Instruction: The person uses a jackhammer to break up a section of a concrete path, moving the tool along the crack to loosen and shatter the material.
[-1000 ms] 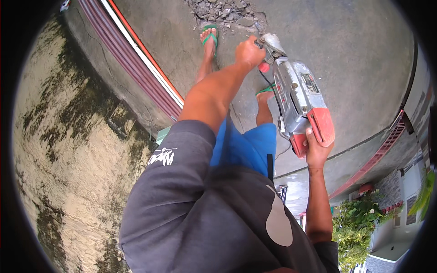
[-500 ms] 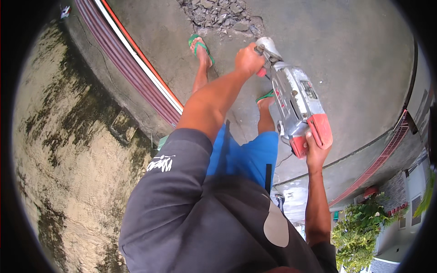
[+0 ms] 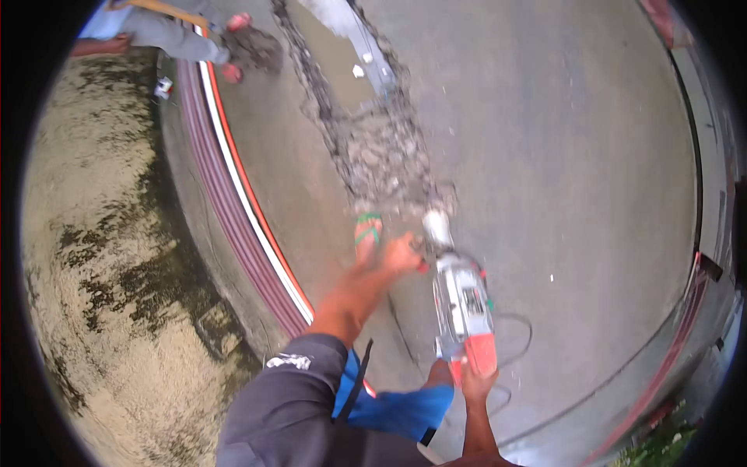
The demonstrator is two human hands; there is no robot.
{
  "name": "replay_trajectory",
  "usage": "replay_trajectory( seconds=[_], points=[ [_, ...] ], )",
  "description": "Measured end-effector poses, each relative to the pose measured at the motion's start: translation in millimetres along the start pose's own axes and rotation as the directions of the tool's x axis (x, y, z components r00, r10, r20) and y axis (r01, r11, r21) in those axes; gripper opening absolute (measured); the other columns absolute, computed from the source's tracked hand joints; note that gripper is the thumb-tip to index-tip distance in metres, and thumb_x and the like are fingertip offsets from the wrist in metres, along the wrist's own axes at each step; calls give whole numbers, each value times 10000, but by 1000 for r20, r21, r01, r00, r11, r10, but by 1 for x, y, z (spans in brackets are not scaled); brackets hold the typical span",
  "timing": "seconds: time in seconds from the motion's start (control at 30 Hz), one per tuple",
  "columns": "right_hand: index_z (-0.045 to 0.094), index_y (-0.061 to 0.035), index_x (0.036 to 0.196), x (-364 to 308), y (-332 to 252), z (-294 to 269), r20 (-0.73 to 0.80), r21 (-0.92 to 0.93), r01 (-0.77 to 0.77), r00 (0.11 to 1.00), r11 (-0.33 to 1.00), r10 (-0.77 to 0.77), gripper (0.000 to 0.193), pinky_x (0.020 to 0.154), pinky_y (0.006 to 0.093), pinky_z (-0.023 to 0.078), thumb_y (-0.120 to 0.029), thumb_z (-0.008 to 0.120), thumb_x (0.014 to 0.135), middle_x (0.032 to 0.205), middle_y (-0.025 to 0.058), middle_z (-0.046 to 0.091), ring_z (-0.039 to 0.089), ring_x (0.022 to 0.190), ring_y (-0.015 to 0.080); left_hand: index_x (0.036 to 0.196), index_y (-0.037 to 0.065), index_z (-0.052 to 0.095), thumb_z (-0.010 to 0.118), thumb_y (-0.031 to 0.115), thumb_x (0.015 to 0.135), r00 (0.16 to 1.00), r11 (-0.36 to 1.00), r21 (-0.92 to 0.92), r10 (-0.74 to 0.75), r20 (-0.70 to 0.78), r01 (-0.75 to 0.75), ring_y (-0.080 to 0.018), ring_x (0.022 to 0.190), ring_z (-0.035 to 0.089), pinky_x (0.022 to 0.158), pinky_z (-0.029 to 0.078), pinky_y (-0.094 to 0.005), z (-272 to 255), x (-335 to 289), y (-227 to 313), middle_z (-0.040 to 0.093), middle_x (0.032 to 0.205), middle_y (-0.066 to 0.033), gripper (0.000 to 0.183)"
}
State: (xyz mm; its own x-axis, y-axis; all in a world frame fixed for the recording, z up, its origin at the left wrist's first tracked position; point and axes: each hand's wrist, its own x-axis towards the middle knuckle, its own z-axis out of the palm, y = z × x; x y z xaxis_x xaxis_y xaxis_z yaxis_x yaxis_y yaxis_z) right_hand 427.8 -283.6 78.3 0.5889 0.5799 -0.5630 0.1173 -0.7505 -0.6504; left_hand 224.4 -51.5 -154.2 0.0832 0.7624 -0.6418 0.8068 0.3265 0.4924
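A grey demolition hammer (image 3: 464, 300) with a red rear handle is between my two hands, its pale nose pointing away from me. My left hand (image 3: 403, 253), a little blurred, is closed round the side handle near the nose. At the back end, my right hand (image 3: 476, 383) wraps the red rear handle. The nose end lies over the near edge of a strip of broken concrete (image 3: 385, 159). Whether the bit touches the ground cannot be made out.
Beyond the rubble runs a trench (image 3: 331, 62) with muddy water. Maroon, white and orange pipes (image 3: 233, 187) lie along a stained wall (image 3: 109, 233) on the left. Another person (image 3: 159, 35) with a wooden-handled tool stands far left. A cable (image 3: 529, 335) loops beside the hammer.
My view has tilted up and forward, bringing the trench and the other person into sight. The hammer and both hands sit lower in the picture, grips kept, with the hammer's nose pointing more straight ahead.
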Motion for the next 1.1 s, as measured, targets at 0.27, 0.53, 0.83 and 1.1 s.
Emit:
replay_trajectory(
  seconds=[0.27, 0.53, 0.83, 1.1],
  points=[
    [727, 43, 1088, 20, 106, -14, 223, 127, -29, 975, 991, 0, 314, 714, 353, 567, -40, 764, 787, 938, 102, 746, 713, 816, 192, 1075, 163, 740, 750, 310, 754, 958, 994, -96, 68, 279, -43, -363, 911, 729, 817, 576, -460, 9, -25, -19, 750, 952, -185, 353],
    [677, 29, 1236, 6, 86, -19, 317, 308, -250, 937, 918, 149, 463, 698, 310, 582, 35, 711, 774, 1060, 102, 736, 714, 802, 178, 1057, 114, 754, 674, 381, 780, 908, 965, 208, 64, 414, -162, -344, 952, 732, 846, 572, -459, 43, -16, -19, 756, 988, -176, 392],
    [604, 3, 1243, -112, -35, -32, 311, 487, -211, 949, 848, 57, 433, 747, 288, 545, 33, 744, 834, 1087, 77, 657, 649, 857, 135, 1007, 15, 760, 595, 292, 774, 971, 900, 366, 236, 47, -236, -412, 985, 720, 885, 578, -461, -95, -104, 79, 722, 1005, -276, 397],
    [643, -4, 969, -167, -50, -94, 120, 460, -247, 969, 853, 216, 157, 414, 288, 408, 17, 721, 835, 652, 60, 614, 541, 474, 115, 1059, 42, 747, 587, 263, 768, 991, 989, 149, -17, 134, -3, -439, 1023, 697, 921, 554, -486, -85, -182, 79, 715, 1049, -278, 399]
  ],
)
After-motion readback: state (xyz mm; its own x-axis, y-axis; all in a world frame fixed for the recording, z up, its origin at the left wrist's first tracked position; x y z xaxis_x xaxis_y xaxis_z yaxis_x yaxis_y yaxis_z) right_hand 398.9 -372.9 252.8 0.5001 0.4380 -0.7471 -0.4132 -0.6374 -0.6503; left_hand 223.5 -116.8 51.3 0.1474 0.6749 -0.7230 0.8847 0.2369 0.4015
